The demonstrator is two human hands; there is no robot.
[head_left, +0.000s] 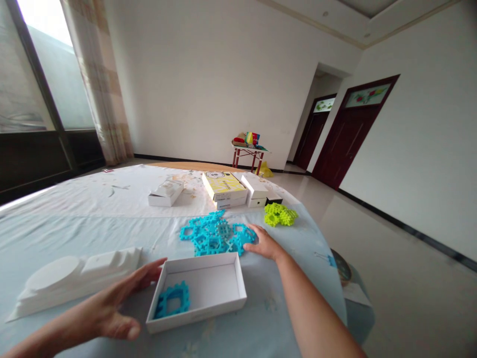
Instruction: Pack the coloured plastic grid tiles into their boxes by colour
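A shallow white box (206, 314) lies open in front of me, with a blue toothed square building piece (181, 297) in its left end. My left hand (122, 303) is open beside the box's left wall, thumb spread from the fingers; whether it touches the wall I cannot tell. Beyond the box is a pile of blue building pieces (208, 232). At the pile's right end, my right hand (264, 242) has fingers and thumb around the edge of a blue building piece (240, 233), which still rests among the others. Some fingertips are hidden behind it.
Green building pieces (280, 215) lie right of the pile. Farther back stand a yellow and white box (225, 188), a white box (255, 189) and a small white box (164, 198). White moulded packaging (80, 273) lies at left. The round table's edge (330, 243) curves along the right.
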